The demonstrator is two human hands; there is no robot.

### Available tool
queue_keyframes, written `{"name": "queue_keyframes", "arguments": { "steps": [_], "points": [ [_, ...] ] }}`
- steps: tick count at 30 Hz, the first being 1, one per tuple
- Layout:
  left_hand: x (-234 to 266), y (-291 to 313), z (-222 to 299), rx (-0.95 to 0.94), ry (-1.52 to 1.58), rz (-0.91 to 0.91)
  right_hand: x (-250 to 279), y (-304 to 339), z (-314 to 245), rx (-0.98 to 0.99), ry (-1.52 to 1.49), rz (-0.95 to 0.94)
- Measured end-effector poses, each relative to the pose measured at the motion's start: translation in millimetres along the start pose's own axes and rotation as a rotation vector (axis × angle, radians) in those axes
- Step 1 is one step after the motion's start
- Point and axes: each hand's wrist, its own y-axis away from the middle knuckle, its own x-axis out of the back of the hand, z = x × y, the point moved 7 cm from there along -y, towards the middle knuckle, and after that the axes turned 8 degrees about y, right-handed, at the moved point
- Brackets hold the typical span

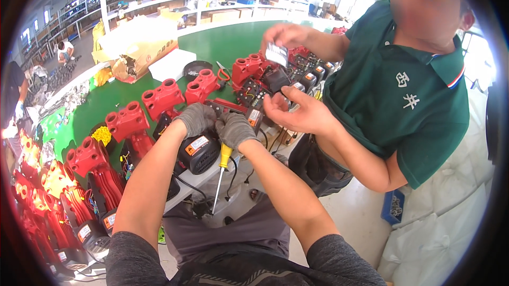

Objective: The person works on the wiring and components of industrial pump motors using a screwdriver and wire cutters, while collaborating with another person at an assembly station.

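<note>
Both my hands wear grey knit gloves and meet over a red and black machine at the bench edge. My right hand point(236, 130) is closed around a screwdriver, its yellow handle point(226, 154) sticking out below the fist and its metal shaft pointing down. Beside it, my left hand point(198, 120) has bent fingers pressed together at the machine's upper part; what they pinch is hidden. Just under my hands is the machine's black motor housing point(200, 154), with a white and orange label and a black cable hanging below.
More red machines point(129, 121) line the green bench point(214, 39). Scissors point(223, 73), a black round dish point(198, 68), yellow pieces point(102, 135) and a cardboard box point(143, 53) lie around. At right a co-worker in a green shirt point(395, 95) holds a small clear packet point(277, 54). A blue bin point(393, 206) sits lower right.
</note>
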Motion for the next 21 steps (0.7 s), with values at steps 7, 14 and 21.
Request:
{"name": "queue_keyframes", "arguments": {
  "steps": [7, 14, 21],
  "points": [
    [-4, 2, -3, 0.013, -0.013, 0.022, 11, 49, 25, 0.047, -0.067, 0.205],
    [0, -1, 8, 0.001, -0.153, 0.043, 25, 77, 67, -0.212, -0.094, 0.273],
    [-14, -10, 11, -0.023, -0.387, -0.003, 19, 71, 68, -0.268, -0.064, 0.162]
  ]
}}
